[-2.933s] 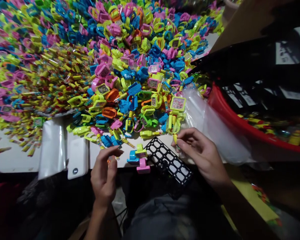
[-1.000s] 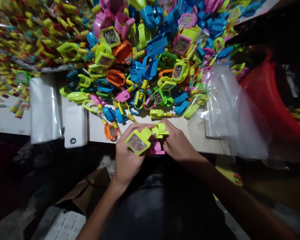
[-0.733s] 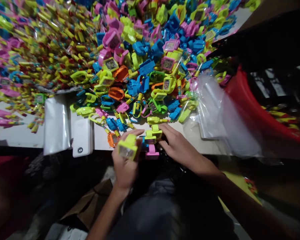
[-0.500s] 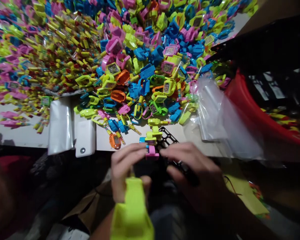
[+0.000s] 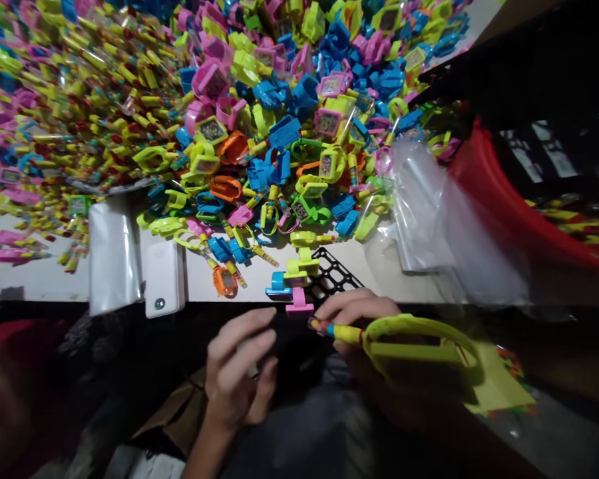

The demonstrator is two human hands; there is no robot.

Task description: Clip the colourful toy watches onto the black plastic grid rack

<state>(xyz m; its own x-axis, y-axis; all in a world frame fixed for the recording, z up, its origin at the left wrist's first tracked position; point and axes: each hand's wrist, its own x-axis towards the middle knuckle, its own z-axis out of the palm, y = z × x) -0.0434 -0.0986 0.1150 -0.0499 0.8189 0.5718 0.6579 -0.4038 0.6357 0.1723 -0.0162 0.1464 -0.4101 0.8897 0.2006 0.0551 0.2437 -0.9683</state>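
My right hand (image 5: 359, 319) is closed on a yellow-green toy watch (image 5: 419, 349). Its strap loops out to the right, and a yellow, blue and red candy tube (image 5: 347, 332) joins it at the fingertips. My left hand (image 5: 242, 366) is apart from it, fingers loosely curled and separated; a small pale spot shows between them, too unclear to name. Just beyond both hands, at the table edge, stand a pink toy watch (image 5: 299, 303), a blue toy watch (image 5: 279, 286) and yellow-green ones (image 5: 302, 265), beside a black plastic grid (image 5: 332, 276).
A large heap of colourful toy watches (image 5: 279, 133) and candy tubes (image 5: 124, 100) covers the table's far side. Clear plastic bags (image 5: 424, 206) lie right, near a red tub (image 5: 519, 226). At left are a silvery bag pack (image 5: 112, 256) and a white power bank (image 5: 164, 279).
The yellow-green toy watch has swung from in front of my left hand to my right hand. My left hand has drawn back from the pink and blue watches. The view has shifted slightly.
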